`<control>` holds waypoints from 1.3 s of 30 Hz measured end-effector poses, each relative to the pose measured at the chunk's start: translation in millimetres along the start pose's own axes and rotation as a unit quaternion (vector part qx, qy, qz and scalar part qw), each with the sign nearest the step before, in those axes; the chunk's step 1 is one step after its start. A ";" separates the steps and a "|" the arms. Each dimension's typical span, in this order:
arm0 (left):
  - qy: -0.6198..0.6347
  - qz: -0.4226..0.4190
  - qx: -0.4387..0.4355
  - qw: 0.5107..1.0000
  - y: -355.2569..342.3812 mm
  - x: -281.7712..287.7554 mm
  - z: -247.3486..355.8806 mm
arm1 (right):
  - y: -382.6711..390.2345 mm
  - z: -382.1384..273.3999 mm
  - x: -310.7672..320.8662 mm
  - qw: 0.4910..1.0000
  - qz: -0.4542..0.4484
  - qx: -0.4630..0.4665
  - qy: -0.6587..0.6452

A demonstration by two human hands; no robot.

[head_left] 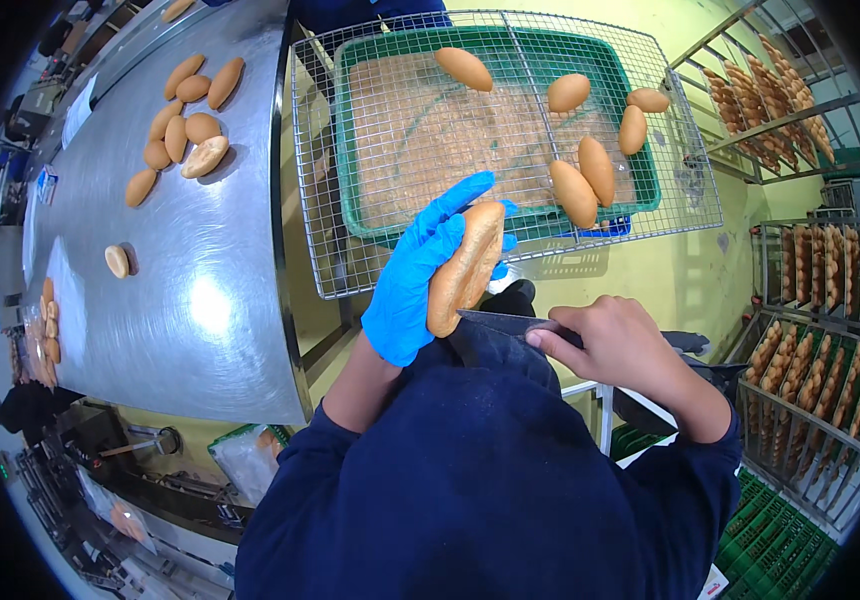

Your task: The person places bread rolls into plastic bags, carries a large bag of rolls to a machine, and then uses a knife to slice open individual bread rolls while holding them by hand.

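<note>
My left hand (418, 275), in a blue glove, grips an oval bread roll (468, 262) held upright in front of my body. A slit or crease runs down the roll's right side. My bare right hand (605, 343) is closed round the handle of a knife (503, 322). The blade points left, its tip at the roll's lower end; whether it touches or has entered the crust I cannot tell. Beyond my hands, several whole rolls (574, 194) lie on a wire rack (410, 235) set over a green crate (348, 190) with crumbs in it.
On the left stands a metal table (205, 200) with several rolls (175, 130) and one small piece (117, 261). Racks (820, 350) filled with bread rise at the right. Green crates (775, 530) sit on the floor at the lower right.
</note>
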State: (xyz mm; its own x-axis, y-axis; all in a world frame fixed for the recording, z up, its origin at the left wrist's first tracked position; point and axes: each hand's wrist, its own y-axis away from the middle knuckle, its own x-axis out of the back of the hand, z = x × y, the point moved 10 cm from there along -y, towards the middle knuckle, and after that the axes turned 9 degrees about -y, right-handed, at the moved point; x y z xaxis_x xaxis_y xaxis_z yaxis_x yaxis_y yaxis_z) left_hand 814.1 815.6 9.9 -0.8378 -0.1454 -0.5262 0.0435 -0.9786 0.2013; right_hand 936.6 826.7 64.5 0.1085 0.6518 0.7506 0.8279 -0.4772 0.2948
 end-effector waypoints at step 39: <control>0.082 -0.017 -0.046 0.995 -62.3 -114.5 -24.0 | 54.5 100.3 90.2 0.920 0.366 0.048 0.131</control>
State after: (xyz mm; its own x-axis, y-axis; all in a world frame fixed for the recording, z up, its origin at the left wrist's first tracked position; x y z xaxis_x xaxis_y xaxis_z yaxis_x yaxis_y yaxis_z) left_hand 920.4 889.7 37.8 -0.7394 -0.1258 -0.6614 0.0717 -0.9915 0.1083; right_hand 1046.8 918.5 88.9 0.5311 0.0057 0.8473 0.6316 -0.6692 -0.3914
